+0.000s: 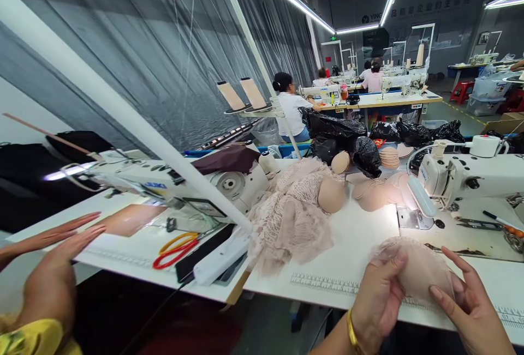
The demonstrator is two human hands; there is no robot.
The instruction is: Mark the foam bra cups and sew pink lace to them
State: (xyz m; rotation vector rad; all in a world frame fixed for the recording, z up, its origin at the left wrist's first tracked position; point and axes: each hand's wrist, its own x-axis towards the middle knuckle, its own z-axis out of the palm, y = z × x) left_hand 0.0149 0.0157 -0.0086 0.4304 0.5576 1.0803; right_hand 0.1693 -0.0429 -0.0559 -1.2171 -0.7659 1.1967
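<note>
My left hand [379, 298], with a gold bangle on its wrist, and my right hand [466, 306] both grip a beige padded cup covered in lace [417, 268] at the near edge of the white sewing table [352, 246]. My left thumb presses on the cup's top; my right fingers curl round its right side. A printed ruler strip [323, 284] runs along the table edge just left of my hands. A heap of beige lace [290, 218] with moulded cups [331, 194] lies beyond.
A white sewing machine [462, 178] with a lit lamp stands at the right. Another machine [164, 180] and red and yellow scissors [176, 248] are on the left table. A co-worker's two hands [57, 268], yellow sleeve, reach in at far left. Black bags [347, 137] and seated workers lie behind.
</note>
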